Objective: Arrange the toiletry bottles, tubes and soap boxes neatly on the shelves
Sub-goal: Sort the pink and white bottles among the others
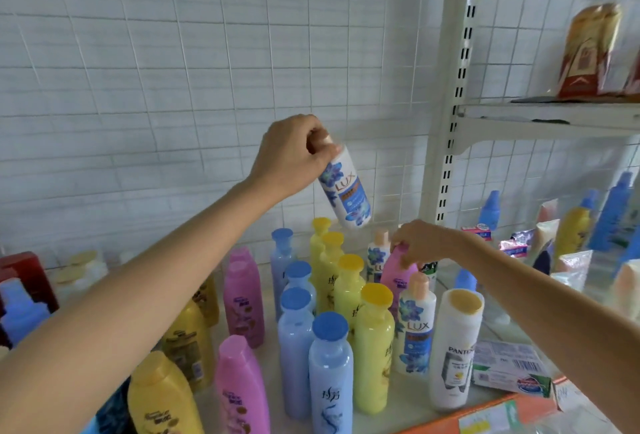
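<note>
Behind both sets of fingers, a white wire-grid back panel (pixel 173 69) is filling most of the view, with a slotted white upright (pixel 457 94) rising just right of the raised left hand. Below the fingers, the white shelf (pixel 270 357) is carrying crowded rows of upright bottles.

Above those rows, the left hand (pixel 294 153) is holding a white Lux bottle (pixel 346 191) in the air; its fingers (pixel 323 147) are wrapping closed around the cap end, and the bottle is hanging tilted, its base pointing down and to the right, clear of the bottles beneath.

Lower and to the right, the right hand (pixel 424 243) is reaching down onto a pink bottle (pixel 398 270) in the back rows, its fingers (pixel 405 260) pinching closed on the top of it while it is standing on the shelf.

Directly under the left fingers, yellow-green bottles (pixel 372 347) are standing in a line, with light blue bottles (pixel 329 374) beside them on the left. Nearer the camera than the right fingers, a second Lux bottle (pixel 414 326) and a white Pantene bottle (pixel 455 347) are standing side by side, with a soap box (pixel 509 367) lying flat just to the right of the Pantene.
</note>
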Motion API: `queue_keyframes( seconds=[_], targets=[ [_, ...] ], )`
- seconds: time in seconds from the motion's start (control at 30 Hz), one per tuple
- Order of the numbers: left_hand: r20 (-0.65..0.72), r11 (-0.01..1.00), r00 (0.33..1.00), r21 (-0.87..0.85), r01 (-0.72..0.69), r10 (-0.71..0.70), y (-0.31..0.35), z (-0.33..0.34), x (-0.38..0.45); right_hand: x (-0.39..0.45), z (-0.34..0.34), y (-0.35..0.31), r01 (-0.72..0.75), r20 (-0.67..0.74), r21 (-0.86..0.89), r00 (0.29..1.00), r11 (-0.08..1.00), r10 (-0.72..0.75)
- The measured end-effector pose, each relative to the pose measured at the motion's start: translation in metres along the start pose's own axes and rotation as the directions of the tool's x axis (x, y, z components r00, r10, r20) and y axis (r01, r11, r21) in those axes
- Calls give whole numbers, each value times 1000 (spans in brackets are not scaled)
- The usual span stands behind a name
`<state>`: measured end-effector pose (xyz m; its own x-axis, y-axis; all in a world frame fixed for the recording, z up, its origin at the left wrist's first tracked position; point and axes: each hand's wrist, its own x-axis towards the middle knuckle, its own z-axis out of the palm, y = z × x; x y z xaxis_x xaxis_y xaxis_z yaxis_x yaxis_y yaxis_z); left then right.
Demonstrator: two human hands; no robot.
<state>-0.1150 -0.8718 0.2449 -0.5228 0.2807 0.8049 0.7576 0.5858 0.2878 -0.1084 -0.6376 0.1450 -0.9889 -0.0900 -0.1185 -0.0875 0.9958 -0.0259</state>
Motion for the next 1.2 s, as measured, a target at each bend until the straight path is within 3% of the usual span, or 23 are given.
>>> queue_keyframes(
  seconds=[0.13,0.33,0.47,0.53,0.67,0.8,1.2],
  targets=[
    [55,999,997,11,-52,51,5,28,0,-27,-32,16,8,-232,134,972,991,23],
    [144,997,988,-66,-50,60,17,60,2,-77,-73,28,99,-561,383,815,918,146],
    [407,997,911,-16,-71,72,29,89,-6,-95,-76,32,152,-713,415,666,897,217],
    [541,993,838,40,-115,76,31,107,-12,-101,-75,34,153,-735,412,638,898,229],
    [718,988,693,56,-146,62,31,140,-20,-110,-69,42,118,-727,374,654,920,211],
    [794,986,607,79,-146,26,32,153,-25,-116,-60,50,77,-683,354,702,932,202],
    [844,987,534,118,-106,-43,25,167,-31,-109,-55,54,101,-697,351,692,931,187]
  ],
)
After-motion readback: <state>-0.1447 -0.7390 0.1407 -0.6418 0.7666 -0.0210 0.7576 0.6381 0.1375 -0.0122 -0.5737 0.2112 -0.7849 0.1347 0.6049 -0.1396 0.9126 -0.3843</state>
